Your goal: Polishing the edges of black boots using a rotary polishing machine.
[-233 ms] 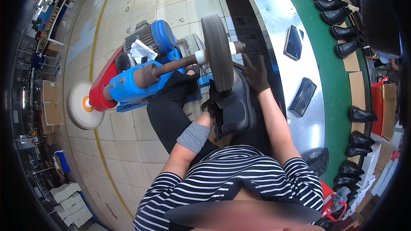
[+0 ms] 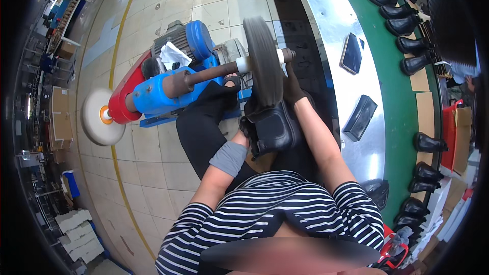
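Boot (image 2: 270, 130) barely shifted at the spinning wheel (image 2: 263, 61), both gloved hands, left hand (image 2: 248, 137) and right hand (image 2: 292, 89), clenched around it.

You get bright, even overhead light with soft shadows only. The metal conveyor edge (image 2: 331, 25) on your right throws pale glare. The spinning buffing wheel (image 2: 264, 61) smears with motion blur. Straight floor lines bow toward the rim, corners fall black, and a blurred patch sits near you.
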Available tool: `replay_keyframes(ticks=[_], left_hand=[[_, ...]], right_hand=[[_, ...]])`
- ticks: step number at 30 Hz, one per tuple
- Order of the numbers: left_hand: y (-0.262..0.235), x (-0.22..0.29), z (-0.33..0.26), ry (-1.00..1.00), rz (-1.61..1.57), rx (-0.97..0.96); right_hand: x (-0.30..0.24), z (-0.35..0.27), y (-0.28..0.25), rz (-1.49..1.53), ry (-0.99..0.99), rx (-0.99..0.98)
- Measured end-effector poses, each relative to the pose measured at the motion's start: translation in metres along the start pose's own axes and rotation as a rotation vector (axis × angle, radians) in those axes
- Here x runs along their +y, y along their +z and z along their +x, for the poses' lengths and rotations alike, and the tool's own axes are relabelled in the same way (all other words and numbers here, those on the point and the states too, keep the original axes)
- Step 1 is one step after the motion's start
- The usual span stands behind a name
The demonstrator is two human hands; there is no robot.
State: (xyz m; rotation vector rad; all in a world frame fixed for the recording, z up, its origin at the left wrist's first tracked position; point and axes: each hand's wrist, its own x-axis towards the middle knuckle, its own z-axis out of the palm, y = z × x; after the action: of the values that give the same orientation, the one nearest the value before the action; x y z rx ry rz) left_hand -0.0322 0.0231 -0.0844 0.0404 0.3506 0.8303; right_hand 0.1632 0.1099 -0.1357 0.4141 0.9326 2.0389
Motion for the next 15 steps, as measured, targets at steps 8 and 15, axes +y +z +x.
replay_keyframes(ticks=[8,15], left_hand=[[-0.106,-0.016,0.051,0.364,0.64,0.066],[0.038,-0.033,0.001,-0.025,0.386,0.611]], right_hand=[[0.082,-0.04,0.007,-1.335,-0.229,0.327],[0.254,-0.18,0.027,-2.542,-0.161,0.227]])
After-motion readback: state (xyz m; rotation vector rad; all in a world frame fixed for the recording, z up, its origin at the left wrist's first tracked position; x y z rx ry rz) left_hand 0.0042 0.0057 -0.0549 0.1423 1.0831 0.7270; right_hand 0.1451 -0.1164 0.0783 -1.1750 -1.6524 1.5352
